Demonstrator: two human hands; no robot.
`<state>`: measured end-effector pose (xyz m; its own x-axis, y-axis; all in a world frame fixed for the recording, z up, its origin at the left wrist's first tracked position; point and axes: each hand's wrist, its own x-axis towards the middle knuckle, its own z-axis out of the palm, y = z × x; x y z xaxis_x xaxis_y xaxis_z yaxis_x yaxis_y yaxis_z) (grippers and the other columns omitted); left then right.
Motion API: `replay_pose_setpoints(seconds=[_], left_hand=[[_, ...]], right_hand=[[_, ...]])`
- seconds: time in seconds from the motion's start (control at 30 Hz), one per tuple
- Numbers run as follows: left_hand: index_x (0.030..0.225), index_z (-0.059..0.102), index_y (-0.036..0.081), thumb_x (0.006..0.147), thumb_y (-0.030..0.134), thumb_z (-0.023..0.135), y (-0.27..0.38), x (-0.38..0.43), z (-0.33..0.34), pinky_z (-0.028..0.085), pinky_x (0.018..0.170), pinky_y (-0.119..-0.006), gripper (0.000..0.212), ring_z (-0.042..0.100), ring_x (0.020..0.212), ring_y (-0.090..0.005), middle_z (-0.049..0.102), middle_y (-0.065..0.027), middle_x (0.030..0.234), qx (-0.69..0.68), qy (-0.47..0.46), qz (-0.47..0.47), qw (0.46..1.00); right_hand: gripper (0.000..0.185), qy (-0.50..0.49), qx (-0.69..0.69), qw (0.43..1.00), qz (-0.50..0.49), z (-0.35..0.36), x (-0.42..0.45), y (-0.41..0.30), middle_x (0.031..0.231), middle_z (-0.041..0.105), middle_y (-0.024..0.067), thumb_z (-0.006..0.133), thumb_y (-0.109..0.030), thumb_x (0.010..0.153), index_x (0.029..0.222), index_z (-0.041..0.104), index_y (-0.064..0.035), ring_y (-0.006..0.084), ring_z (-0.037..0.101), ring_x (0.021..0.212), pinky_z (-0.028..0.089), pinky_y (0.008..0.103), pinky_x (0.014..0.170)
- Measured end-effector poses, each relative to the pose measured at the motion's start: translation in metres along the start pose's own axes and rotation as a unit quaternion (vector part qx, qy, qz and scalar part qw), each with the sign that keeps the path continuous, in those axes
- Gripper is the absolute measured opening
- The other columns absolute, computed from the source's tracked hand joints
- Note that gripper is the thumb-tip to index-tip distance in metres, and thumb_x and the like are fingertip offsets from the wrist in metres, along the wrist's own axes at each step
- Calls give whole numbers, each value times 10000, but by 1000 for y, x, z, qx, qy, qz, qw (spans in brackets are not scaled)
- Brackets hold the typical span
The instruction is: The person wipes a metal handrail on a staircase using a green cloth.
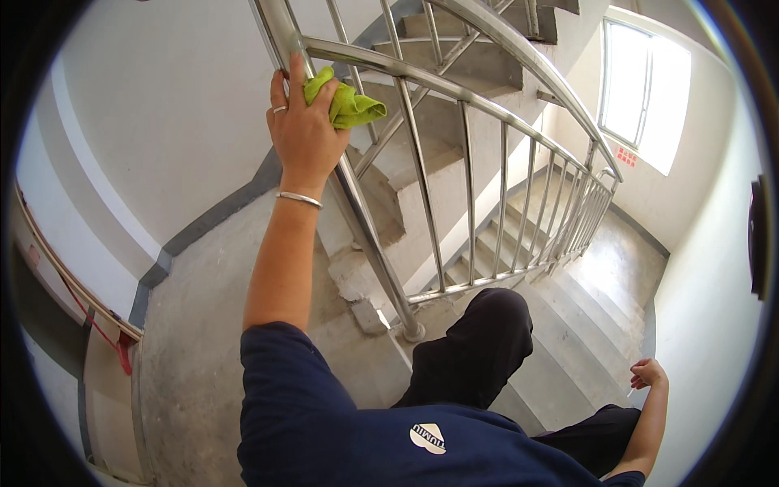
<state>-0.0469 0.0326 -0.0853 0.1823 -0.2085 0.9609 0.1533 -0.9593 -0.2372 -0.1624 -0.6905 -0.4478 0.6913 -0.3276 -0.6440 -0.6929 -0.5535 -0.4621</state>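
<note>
My left hand (310, 128) reaches up to the stair railing with a crumpled yellow-green cloth (348, 105) held between its fingers. Its fingertips rest against the thick stainless steel newel post (279, 27), close to where the sloping metal handrail (420, 73) joins it. Part of the cloth sticks out to the right of the hand, beside that rail. Low on the right, my right hand (649, 372) hangs near the white wall with its fingers curled. A thin white sliver shows at its fingertips, too small to identify.
Concrete steps (566, 329) descend on the right past upright metal balusters (470, 195) to a landing under a bright window (645, 91). Another flight (426, 152) rises behind the railing. A broken concrete edge (365, 313) lies near the post's base. At left is a doorway (109, 389).
</note>
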Motion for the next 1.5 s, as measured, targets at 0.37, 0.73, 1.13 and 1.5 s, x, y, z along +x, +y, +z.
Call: replay_pose_setpoints(seconds=[0.37,0.73,1.13,1.5], left_hand=[[996,665,180,669,173,737,2,3,2,460,874,-438,335,471,1137,-331,554,-64,1218,-76,55,5,996],[1381,353,95,788,519,620,-67,174,5,374,965,-372,777,447,1155,-256,389,-142,1316,-560,189,-242,770],[1042,683,149,736,371,673,22,111,18,271,1024,-488,378,435,1161,-320,486,-154,1229,177,-72,72,979],[1156,614,285,765,568,554,139,74,103,416,815,-500,487,549,1043,-322,571,-76,1129,107,-218,117,963]], right_hand=[[202,7,22,1000,-6,-2,-3,5,727,659,151,565,-120,835,973,599,23,255,664,559,554,357,492],[164,-6,3,1000,14,-2,7,5,727,666,161,579,-107,824,920,602,24,259,673,584,566,358,513],[119,5,47,997,-55,5,34,-6,689,661,132,567,-135,836,850,592,-19,236,669,573,546,346,495],[202,-11,123,992,-41,-13,6,22,707,649,123,561,-174,844,959,607,-14,224,659,565,526,330,473]])
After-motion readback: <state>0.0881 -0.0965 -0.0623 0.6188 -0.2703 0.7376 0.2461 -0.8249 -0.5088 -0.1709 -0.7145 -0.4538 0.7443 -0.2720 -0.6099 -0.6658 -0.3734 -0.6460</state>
